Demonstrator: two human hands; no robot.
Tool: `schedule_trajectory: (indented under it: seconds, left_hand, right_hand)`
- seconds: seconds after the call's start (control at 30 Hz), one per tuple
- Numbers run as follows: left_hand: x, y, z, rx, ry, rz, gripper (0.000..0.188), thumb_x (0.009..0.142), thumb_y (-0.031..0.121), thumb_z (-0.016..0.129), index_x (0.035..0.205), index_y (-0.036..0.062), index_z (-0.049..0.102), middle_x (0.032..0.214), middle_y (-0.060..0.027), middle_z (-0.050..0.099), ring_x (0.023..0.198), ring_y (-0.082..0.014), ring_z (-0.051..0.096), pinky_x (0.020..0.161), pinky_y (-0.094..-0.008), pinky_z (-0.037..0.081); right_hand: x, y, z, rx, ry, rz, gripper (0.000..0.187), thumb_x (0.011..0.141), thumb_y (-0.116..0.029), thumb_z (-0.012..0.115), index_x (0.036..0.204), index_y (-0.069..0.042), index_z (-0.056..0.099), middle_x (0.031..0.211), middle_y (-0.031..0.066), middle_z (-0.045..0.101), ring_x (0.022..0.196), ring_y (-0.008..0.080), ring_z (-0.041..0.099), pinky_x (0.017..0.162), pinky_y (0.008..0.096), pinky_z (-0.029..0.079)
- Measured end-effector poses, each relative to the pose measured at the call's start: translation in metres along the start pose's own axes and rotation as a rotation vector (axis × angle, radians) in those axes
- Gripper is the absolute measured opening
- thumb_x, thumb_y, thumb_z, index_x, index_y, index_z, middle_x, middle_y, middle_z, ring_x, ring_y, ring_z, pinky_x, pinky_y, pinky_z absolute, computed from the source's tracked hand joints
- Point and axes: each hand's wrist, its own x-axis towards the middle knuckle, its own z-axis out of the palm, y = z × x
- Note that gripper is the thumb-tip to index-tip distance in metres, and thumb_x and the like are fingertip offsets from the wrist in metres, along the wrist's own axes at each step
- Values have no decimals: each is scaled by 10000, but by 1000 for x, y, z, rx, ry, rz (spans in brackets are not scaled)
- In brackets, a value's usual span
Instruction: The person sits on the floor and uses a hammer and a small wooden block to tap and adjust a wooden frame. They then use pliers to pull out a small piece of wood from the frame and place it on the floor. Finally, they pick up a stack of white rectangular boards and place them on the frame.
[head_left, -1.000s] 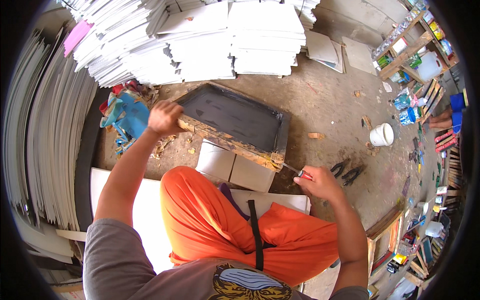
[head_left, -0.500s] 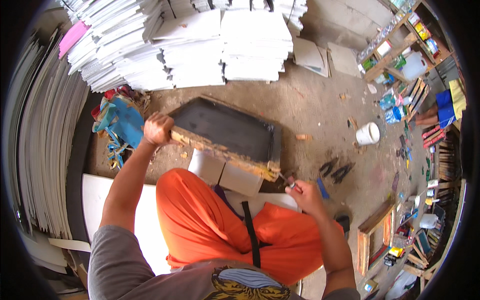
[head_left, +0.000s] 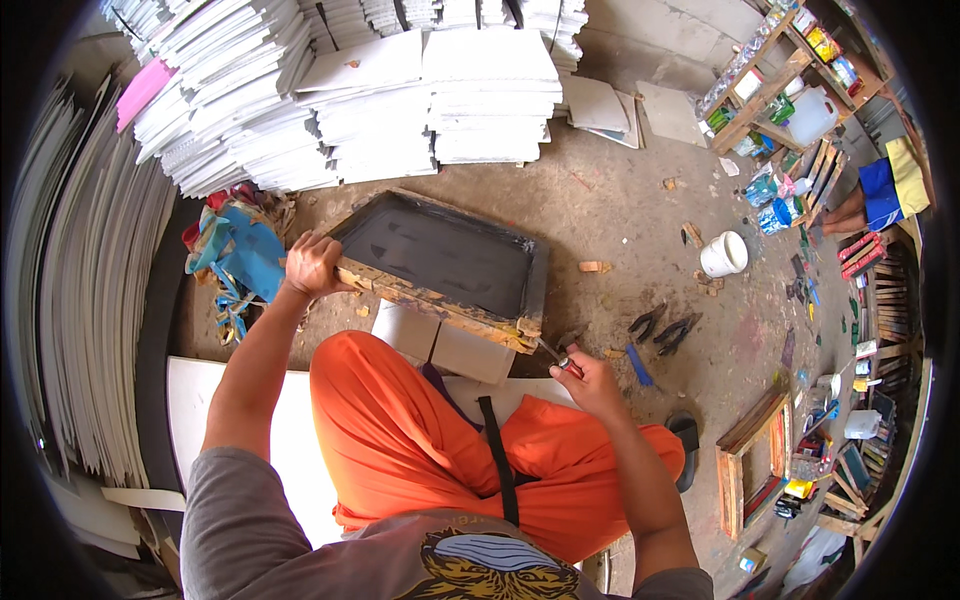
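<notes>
A wooden frame (head_left: 430, 308) with a dark mesh (head_left: 445, 250) stretched across it is tilted in front of my knees. My left hand (head_left: 316, 266) is closed around its left corner. In my right hand (head_left: 592, 386) is a screwdriver (head_left: 567, 364) with a red handle. Its thin metal shaft points at the frame's near right corner, where the wood looks rough and chipped; whether the tip touches the wood is hard to tell. Beneath the frame's near edge stand white blocks or board stacks (head_left: 470, 355).
Two black-handled pliers (head_left: 662, 328) and a blue strip (head_left: 638, 365) lie on the floor to the right. Beyond them are a white bucket (head_left: 723, 254) and another wooden frame (head_left: 735, 465). White board stacks (head_left: 490, 100) line the back. Blue crumpled plastic (head_left: 245, 250) lies left.
My right hand and the screwdriver have shifted slightly left and up, along the frame's near right corner. The frame has tipped a little; my left hand keeps its grip. The view has turned slightly.
</notes>
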Motion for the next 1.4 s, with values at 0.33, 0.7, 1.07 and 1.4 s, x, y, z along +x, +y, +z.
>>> schedule_trajectory:
  seconds: [0.33,0.7,1.07,1.4]
  left_hand:
    - [78,141,-12,-157,-443,289,913,859,851,518,1314,62,594,1264,-159,597,1181,-338,602,1022,-483,467]
    - [129,235,20,-220,-636,203,677,1049,681,362,1144,64,624,1000,-171,742,915,-368,747,767,-487,591]
    - [123,245,27,-254,-640,209,668,1050,673,375,1115,59,630,998,-180,748,920,-371,747,780,-485,590]
    - [119,248,40,-272,-637,201,679,1042,681,386,1101,50,630,992,-184,750,927,-371,747,792,-491,588]
  right_hand:
    - [15,-75,-56,-493,-211,213,447,995,-455,639,944,-11,653,874,239,708,874,454,687,756,525,509]
    - [-33,-66,-2,-368,107,168,321,1023,-323,582,1217,-69,603,976,247,737,949,479,697,828,587,522]
    - [-12,-60,15,-343,139,275,318,1053,-329,529,1181,-50,616,998,261,729,965,496,685,841,596,515]
    - [5,-56,37,-350,209,336,320,1034,-286,553,1084,19,635,1022,270,719,986,492,682,869,577,519]
